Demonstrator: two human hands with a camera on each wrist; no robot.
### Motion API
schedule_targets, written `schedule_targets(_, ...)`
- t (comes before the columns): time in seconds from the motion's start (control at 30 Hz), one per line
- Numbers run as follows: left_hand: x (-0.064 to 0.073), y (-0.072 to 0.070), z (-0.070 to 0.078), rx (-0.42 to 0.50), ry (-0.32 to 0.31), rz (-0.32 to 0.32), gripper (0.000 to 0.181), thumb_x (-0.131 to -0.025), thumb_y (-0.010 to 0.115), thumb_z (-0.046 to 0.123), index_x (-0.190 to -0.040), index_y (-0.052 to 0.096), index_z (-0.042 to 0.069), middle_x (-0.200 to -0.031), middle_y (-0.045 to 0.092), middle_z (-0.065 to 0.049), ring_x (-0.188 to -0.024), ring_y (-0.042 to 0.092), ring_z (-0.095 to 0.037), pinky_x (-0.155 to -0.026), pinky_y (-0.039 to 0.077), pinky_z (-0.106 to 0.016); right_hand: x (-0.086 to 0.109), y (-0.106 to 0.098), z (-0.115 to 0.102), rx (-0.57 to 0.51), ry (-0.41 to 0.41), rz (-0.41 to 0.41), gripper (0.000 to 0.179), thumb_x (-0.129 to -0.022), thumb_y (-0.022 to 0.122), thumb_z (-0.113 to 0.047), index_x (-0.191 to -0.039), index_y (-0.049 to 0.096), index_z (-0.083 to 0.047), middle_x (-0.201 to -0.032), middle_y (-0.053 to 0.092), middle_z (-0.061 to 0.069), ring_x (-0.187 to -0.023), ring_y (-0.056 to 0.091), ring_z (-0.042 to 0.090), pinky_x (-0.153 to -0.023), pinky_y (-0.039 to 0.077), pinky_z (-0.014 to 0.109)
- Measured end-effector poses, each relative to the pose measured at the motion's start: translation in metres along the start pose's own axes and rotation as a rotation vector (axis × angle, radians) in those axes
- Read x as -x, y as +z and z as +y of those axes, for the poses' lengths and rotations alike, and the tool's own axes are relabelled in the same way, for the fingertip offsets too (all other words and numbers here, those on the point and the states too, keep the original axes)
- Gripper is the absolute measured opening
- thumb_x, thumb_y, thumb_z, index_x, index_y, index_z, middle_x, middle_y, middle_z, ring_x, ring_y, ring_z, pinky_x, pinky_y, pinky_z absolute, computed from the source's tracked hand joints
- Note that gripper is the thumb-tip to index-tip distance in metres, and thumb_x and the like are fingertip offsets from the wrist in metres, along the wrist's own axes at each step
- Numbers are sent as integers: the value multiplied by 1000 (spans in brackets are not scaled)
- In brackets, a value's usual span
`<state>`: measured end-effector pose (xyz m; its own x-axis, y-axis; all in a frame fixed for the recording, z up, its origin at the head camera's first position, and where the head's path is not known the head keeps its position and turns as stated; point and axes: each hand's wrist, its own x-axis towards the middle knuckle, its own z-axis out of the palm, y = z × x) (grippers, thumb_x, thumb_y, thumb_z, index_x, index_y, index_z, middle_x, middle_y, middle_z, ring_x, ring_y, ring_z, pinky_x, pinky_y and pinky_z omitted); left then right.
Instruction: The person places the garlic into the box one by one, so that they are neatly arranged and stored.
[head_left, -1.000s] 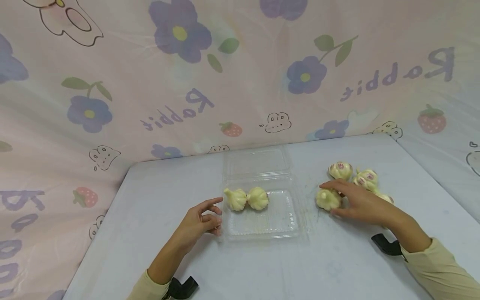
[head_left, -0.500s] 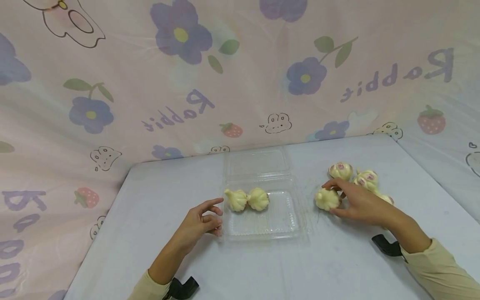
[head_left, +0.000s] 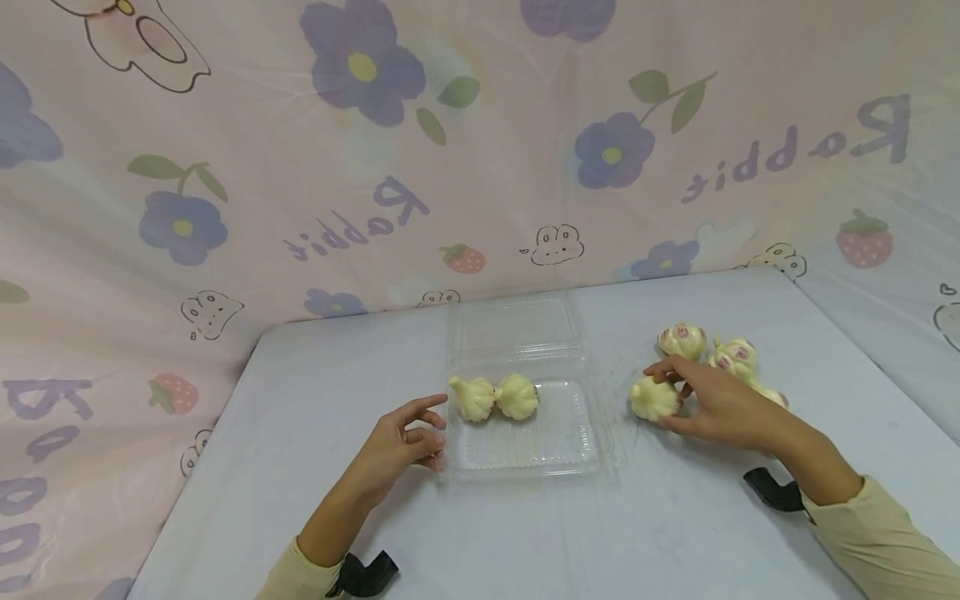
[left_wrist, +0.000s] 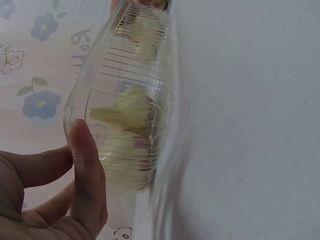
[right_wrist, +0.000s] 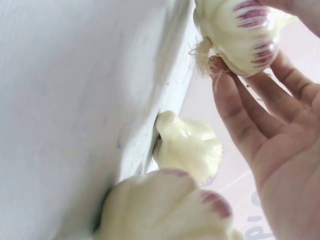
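Note:
My right hand (head_left: 720, 404) grips a garlic bulb (head_left: 652, 399) between thumb and fingers, low over the table right of the clear plastic clamshell box (head_left: 558, 429). In the right wrist view the held garlic bulb (right_wrist: 240, 35) shows purple streaks and a tuft of roots. At the box's left edge is my left hand (head_left: 397, 446), fingers loosely bent, with a fingertip right at the rim in the left wrist view. Inside the box, two garlic bulbs, a left one (head_left: 473, 399) and a right one (head_left: 517, 397), sit side by side.
Beyond my right hand lie more garlic bulbs: one at the back (head_left: 681, 341), another beside it (head_left: 733, 357), and one partly hidden by the hand (head_left: 774, 396). The box's lid (head_left: 514, 323) is folded back toward the patterned curtain (head_left: 480, 167). A white cloth covers the table (head_left: 337, 358).
The garlic bulb in my right hand has shifted slightly left and tilted, its stem now pointing more to the left. My left hand has stayed at the box's edge.

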<state>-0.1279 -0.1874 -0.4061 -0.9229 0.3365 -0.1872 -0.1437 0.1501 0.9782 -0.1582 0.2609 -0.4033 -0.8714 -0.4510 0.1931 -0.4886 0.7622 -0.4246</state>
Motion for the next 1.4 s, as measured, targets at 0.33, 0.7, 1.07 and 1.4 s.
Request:
schedule_targets(0.33,1,0,1,-7,-11,8,62,-93,63,-5,-150,39,0,-113,49,-14,-74,63,-10,-68,61,-26,1,-1,3,-5,26,-16,60,-75,87,-22,-125,57,-12,-111,66,-3,-96,62,12,-73,54,24)
schedule_targets(0.7,1,0,3,-13,-2,3,61,-93,62,-4,-150,39,1,-115,49,-14,-74,63,-10,-70,60,-26,1,-2,4,0,4,-6,56,-74,87,-22,-121,57,-12,-111,67,0,-85,60,6,-68,53,24)
schedule_targets(1.07,3,2,3,-9,-4,9,61,-93,61,-6,-150,39,0,-114,49,-15,-73,63,-10,-69,60,-26,1,-2,5,8,-23,25,55,-74,88,-26,-118,57,-14,-110,68,-1,-86,60,5,-70,54,26)
schedule_targets(1.4,1,1,1,-9,-14,21,61,-93,60,-7,-150,40,2,-115,49,-14,-74,62,-11,-69,60,-27,2,-4,6,29,-61,80,54,-73,89,-27,-117,59,-16,-106,68,-6,-87,57,-1,-72,54,27)
